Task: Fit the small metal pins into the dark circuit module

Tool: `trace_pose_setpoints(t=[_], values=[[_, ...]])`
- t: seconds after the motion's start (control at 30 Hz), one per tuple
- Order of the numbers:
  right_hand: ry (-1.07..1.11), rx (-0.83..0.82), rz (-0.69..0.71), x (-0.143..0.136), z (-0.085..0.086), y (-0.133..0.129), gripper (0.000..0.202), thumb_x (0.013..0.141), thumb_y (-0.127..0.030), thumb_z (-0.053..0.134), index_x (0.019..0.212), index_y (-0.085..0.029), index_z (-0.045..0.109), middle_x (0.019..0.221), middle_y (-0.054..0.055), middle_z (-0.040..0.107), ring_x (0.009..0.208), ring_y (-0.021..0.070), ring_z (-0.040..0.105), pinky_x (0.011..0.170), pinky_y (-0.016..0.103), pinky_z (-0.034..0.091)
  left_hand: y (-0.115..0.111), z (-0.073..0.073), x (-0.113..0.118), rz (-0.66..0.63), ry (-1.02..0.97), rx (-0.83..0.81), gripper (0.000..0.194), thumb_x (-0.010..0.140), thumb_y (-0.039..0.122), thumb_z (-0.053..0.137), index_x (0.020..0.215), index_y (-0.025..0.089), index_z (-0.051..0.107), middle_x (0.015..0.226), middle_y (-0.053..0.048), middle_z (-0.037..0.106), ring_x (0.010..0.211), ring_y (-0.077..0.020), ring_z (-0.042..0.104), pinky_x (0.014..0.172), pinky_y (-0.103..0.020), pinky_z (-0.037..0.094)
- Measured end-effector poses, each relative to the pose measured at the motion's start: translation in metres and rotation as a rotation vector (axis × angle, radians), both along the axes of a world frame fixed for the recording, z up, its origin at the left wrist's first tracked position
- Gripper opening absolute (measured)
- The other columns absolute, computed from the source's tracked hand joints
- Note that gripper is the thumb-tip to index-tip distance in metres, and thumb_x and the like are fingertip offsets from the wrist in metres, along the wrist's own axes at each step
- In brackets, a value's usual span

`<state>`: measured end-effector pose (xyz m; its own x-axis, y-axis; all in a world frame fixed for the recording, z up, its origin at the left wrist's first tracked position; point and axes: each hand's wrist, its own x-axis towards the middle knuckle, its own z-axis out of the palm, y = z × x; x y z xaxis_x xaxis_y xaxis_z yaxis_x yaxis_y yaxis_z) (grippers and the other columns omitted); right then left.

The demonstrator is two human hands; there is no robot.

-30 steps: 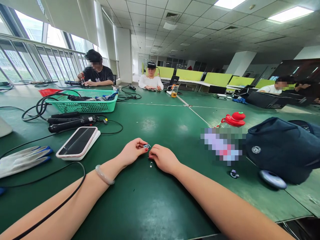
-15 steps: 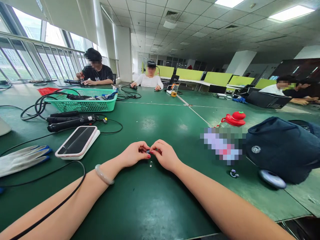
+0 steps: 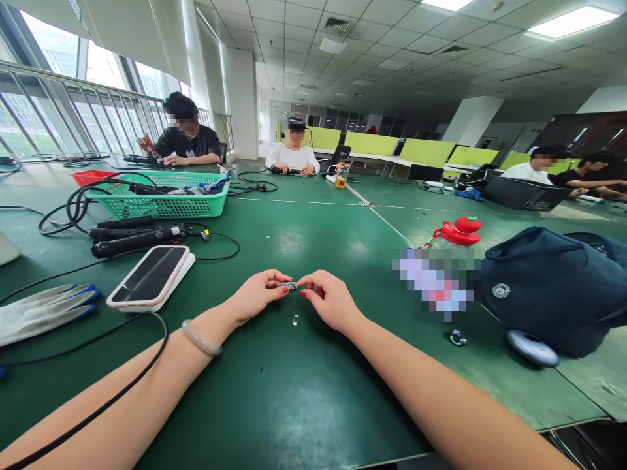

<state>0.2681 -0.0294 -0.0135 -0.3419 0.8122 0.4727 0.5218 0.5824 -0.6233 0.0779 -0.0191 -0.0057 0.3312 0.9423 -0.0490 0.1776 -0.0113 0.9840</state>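
A small dark circuit-board-like piece (image 3: pixel 290 286) is pinched between the thumb and fingers of my left hand (image 3: pixel 259 294), just above the green table. At the piece's right end is the index fingertip of my right hand (image 3: pixel 327 297); that thumb stands a little below, apart from the index finger, with nothing visible between them. The piece's exact kind is too small to make out. Below both hands, a tiny white rectangular frame (image 3: pixel 295 320) lies on the table (image 3: pixel 304 391). A pale bangle (image 3: pixel 200 338) circles my left wrist.
Left: a phone (image 3: pixel 149 277) on a white box, gloves (image 3: pixel 46 310), black handheld devices (image 3: pixel 140 238), a green basket (image 3: pixel 166 202) and cables. Right: a red-lidded bottle (image 3: pixel 460 232), a dark bag (image 3: pixel 553 287) and an oval case (image 3: pixel 532 348). Other people sit around the table.
My hands have drawn slightly apart and risen a little. More of the dark piece shows in my left fingers, and my right thumb has come away from it.
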Motion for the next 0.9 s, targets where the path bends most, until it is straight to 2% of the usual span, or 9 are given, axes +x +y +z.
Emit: trace_pose_setpoints(t=[0.1,0.3,0.37,0.47,0.6,0.77,0.9], values=[[-0.067,0.037,0.030,-0.002,-0.002,-0.002,0.023,0.084,-0.021,0.054,0.102,-0.026,0.066,0.083,0.001,0.057,0.063,0.0089,0.049,0.064,0.023,0.043,0.000,-0.001,0.000,-0.008,0.012,0.023,0.027,0.068,0.027,0.067,0.091,0.014,0.059,0.081,-0.003,0.066,0.072,-0.0123,0.057,0.066,-0.025,0.042],[-0.122,0.073,0.018,-0.002,0.001,-0.005,0.025,0.085,-0.023,0.052,0.105,-0.027,0.065,0.087,0.001,0.059,0.069,0.0097,0.053,0.067,0.023,0.043,0.000,-0.002,0.000,-0.012,0.014,0.036,0.026,0.069,0.029,0.066,0.090,0.014,0.059,0.080,-0.003,0.065,0.072,-0.0125,0.057,0.065,-0.025,0.041],[-0.122,0.056,0.020,0.000,0.003,-0.005,0.020,0.084,-0.022,0.054,0.098,-0.025,0.067,0.085,0.001,0.059,0.069,0.0098,0.053,0.068,0.024,0.044,0.000,-0.002,0.001,0.001,0.014,0.027,0.028,0.068,0.027,0.067,0.091,0.014,0.058,0.082,-0.004,0.066,0.073,-0.0125,0.057,0.066,-0.025,0.042],[-0.211,-0.021,0.114,0.004,0.003,-0.005,0.010,0.079,-0.021,0.061,0.083,-0.023,0.069,0.082,0.000,0.060,0.070,0.0101,0.054,0.069,0.024,0.044,0.000,-0.001,0.001,0.018,0.018,0.024,0.029,0.068,0.026,0.067,0.093,0.015,0.058,0.086,-0.005,0.067,0.073,-0.0127,0.058,0.066,-0.026,0.043],[-0.321,-0.097,0.230,0.004,-0.003,-0.004,0.012,0.074,-0.020,0.066,0.085,-0.024,0.068,0.083,-0.001,0.059,0.074,0.0104,0.056,0.070,0.023,0.044,0.000,-0.002,0.002,0.030,0.036,0.026,0.028,0.068,0.024,0.067,0.092,0.015,0.058,0.087,-0.005,0.067,0.077,-0.0138,0.059,0.069,-0.027,0.045],[-0.373,-0.077,0.235,0.000,-0.007,-0.002,0.006,0.077,-0.016,0.063,0.075,-0.022,0.065,0.074,-0.002,0.057,0.072,0.0102,0.054,0.067,0.022,0.041,0.002,-0.005,0.001,0.005,0.034,0.034,0.027,0.067,0.022,0.067,0.092,0.015,0.058,0.088,-0.005,0.067,0.082,-0.0146,0.060,0.078,-0.030,0.046],[-0.403,-0.072,0.136,0.001,-0.006,-0.002,0.005,0.079,-0.019,0.061,0.074,-0.020,0.062,0.074,-0.001,0.056,0.071,0.0111,0.053,0.064,0.024,0.039,0.003,-0.005,0.002,0.007,0.055,0.038,0.025,0.068,0.020,0.066,0.091,0.015,0.059,0.086,-0.004,0.067,0.080,-0.0135,0.060,0.079,-0.029,0.045]])
